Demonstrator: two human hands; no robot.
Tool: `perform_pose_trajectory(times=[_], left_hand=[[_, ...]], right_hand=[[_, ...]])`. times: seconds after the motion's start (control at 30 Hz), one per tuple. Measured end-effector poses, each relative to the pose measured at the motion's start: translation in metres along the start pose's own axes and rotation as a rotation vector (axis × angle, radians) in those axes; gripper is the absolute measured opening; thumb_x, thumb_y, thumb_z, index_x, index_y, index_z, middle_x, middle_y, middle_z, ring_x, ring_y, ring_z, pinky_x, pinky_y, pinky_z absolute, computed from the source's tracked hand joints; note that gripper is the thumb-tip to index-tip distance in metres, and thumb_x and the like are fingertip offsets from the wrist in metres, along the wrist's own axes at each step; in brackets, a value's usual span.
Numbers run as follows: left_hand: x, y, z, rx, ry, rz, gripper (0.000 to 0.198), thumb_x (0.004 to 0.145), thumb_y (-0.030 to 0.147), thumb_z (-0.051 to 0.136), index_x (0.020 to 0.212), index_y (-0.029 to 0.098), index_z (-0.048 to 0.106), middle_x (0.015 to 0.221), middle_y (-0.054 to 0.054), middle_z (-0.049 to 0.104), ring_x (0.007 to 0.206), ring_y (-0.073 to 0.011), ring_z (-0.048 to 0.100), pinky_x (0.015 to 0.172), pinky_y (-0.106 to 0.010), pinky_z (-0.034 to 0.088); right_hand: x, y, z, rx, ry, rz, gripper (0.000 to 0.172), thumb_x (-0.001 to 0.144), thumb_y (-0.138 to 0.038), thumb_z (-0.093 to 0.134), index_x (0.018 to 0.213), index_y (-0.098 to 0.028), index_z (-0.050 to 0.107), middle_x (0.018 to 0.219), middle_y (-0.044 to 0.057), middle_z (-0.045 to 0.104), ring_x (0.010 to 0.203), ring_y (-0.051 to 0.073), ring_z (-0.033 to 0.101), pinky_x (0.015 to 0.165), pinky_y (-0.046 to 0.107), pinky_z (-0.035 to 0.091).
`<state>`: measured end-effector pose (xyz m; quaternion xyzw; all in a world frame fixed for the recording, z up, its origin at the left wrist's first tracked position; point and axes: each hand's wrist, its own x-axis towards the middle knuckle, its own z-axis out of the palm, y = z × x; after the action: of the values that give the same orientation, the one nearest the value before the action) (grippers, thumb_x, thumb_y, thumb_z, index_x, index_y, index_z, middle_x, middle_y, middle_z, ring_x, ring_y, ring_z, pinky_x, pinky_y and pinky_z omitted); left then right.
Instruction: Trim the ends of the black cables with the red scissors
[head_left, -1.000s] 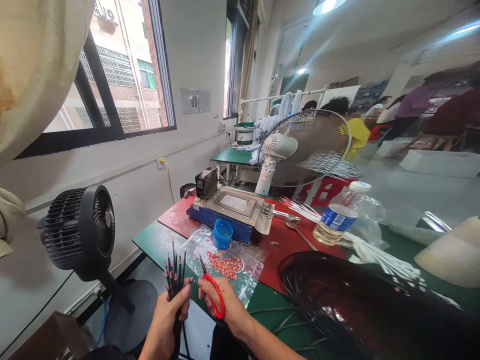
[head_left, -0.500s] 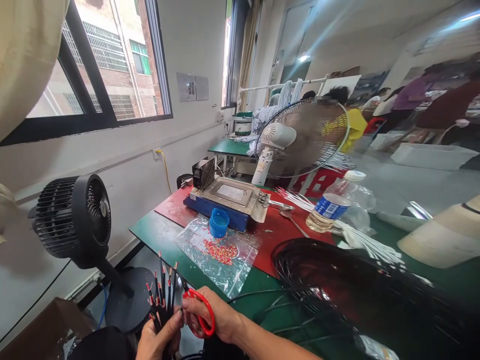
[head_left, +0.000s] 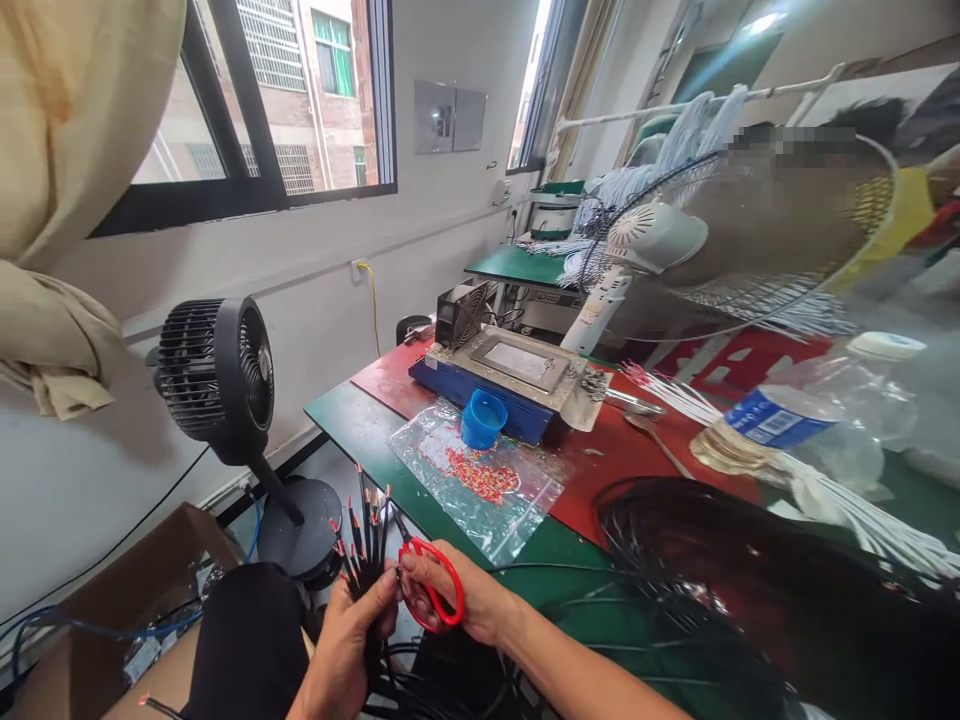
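My left hand (head_left: 349, 640) is closed round a bunch of black cables (head_left: 365, 545). Their stripped ends fan upward, showing red and bare copper-coloured tips. Close beside it, my right hand (head_left: 442, 585) grips red-handled scissors (head_left: 450, 592), whose dark blades point up and left past the cables. The fingertips of both hands meet near the bunch, and what lies between them is too small to make out. Below the hands, more black cable hangs over my lap. A loose cable end (head_left: 157, 706) with a red tip shows at the lower left.
On the green table (head_left: 337, 415) lie a plastic bag (head_left: 517, 520) with red and yellow bits, a blue cup (head_left: 484, 420) and a blue heating unit (head_left: 487, 395). A black cable coil (head_left: 660, 540), bottle (head_left: 780, 425) and spoon (head_left: 660, 440) are rightward. Fans (head_left: 217, 370) and a carton (head_left: 75, 640) stand around.
The whole view has swung left and down, so the scene sits further right and the carton shows more. Both hands keep their hold on the cables and scissors.
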<state>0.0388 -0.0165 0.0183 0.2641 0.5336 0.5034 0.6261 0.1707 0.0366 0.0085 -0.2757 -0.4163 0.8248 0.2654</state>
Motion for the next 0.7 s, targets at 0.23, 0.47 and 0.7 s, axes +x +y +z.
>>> perform_pose_trajectory(times=[0.23,0.47,0.7], left_hand=[[0.0014,-0.0045,-0.0004,-0.056,-0.07,-0.018,0.026,0.074,0.034,0.055,0.056,0.015,0.052,0.046,0.003,0.041,0.046,-0.0071,0.031,0.05,-0.024,0.024],[-0.0004,0.0031,0.002,-0.033,-0.09,-0.017,0.025,0.073,0.033,0.056,0.058,0.014,0.053,0.048,0.004,0.039,0.045,-0.0059,0.027,0.047,-0.024,0.019],[-0.0004,-0.0021,0.0003,-0.073,-0.12,-0.007,0.023,0.073,0.032,0.057,0.059,0.014,0.054,0.053,0.002,0.041,0.047,-0.0062,0.028,0.048,-0.025,0.021]], right_hand=[[-0.0018,0.0002,-0.0043,-0.033,-0.041,-0.019,0.042,0.067,-0.051,0.065,0.063,-0.01,0.057,0.042,-0.005,0.047,0.034,0.004,0.04,0.035,0.017,0.027],[-0.0014,-0.0013,-0.0017,-0.032,-0.021,-0.026,0.053,0.071,-0.059,0.056,0.057,-0.008,0.056,0.039,-0.004,0.043,0.032,0.004,0.038,0.033,0.017,0.026],[-0.0026,-0.0013,-0.0044,-0.01,-0.03,0.024,0.048,0.071,-0.055,0.059,0.06,-0.008,0.058,0.04,-0.004,0.045,0.031,0.004,0.039,0.032,0.016,0.027]])
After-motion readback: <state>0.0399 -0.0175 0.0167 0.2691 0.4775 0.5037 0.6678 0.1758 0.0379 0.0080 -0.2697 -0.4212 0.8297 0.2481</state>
